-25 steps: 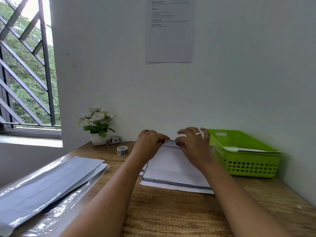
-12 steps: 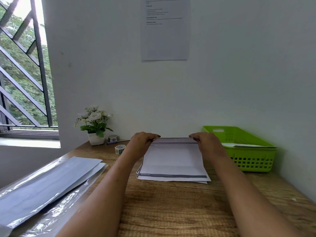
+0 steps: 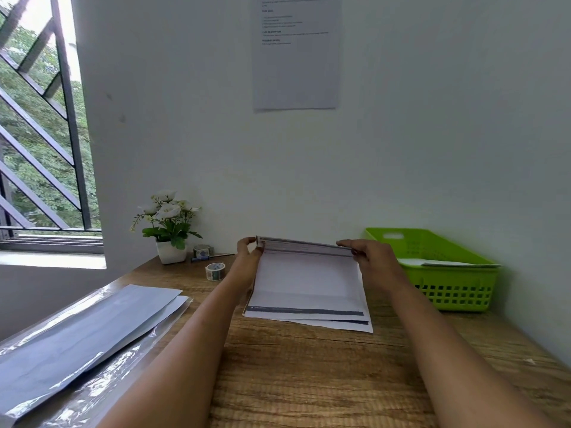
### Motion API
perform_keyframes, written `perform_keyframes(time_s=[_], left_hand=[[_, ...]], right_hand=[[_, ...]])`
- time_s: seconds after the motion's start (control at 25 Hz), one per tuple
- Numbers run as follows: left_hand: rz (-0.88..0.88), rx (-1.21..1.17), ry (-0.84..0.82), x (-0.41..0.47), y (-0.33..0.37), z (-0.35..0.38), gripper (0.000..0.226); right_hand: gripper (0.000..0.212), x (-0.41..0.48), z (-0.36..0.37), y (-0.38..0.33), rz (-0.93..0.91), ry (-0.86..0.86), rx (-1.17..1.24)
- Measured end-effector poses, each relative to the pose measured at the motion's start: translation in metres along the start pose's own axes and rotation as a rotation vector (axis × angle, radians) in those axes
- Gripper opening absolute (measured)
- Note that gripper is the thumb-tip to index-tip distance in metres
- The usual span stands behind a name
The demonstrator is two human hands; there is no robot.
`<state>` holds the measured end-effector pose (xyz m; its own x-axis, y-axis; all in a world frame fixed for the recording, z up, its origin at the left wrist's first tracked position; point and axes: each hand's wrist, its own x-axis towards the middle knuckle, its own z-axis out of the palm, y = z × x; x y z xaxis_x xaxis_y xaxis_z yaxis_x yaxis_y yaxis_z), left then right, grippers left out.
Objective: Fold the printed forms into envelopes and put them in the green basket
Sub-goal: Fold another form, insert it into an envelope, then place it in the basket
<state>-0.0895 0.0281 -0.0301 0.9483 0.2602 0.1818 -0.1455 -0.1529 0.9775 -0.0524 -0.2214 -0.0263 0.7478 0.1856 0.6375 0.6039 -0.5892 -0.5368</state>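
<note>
A printed form lies on top of a small stack of forms in the middle of the wooden table. Its far edge is lifted off the stack and curls toward me. My left hand pinches the far left corner of that sheet. My right hand pinches the far right corner. The green basket stands to the right against the wall, with an envelope lying inside it. White envelopes in a clear plastic wrapper lie at the left of the table.
A small pot of white flowers stands at the back left, with a tape roll, a second roll and a pen beside it. A paper notice hangs on the wall. A barred window is at left.
Both hands slid apart from the middle of the form's far edge to its two corners, then lifted that edge off the stack.
</note>
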Motion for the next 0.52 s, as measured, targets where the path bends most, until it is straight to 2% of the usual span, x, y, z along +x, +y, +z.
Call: perform_keyframes(time_s=[0.08,0.2,0.36,0.44,0.52], left_hand=[[-0.1,-0.078,-0.025,-0.005,0.003,0.002,0.037],[-0.148,-0.202,-0.07,0.001,0.0,-0.001,0.05],[-0.256,-0.314,-0.15,0.01,-0.005,-0.011,0.098],[-0.235,-0.355,-0.114,0.007,-0.003,-0.009,0.08],[-0.191,-0.279,-0.088,0.008,-0.003,-0.009,0.065]], right_hand=[[0.039,-0.001,0.001,0.0,-0.018,0.037,0.047],[0.038,-0.001,0.003,0.0,0.009,0.007,0.063],[0.058,-0.005,0.005,-0.003,0.066,-0.146,0.071],[0.059,-0.005,0.006,-0.002,0.096,-0.224,0.083],[0.06,-0.005,0.007,0.0,0.133,-0.287,0.091]])
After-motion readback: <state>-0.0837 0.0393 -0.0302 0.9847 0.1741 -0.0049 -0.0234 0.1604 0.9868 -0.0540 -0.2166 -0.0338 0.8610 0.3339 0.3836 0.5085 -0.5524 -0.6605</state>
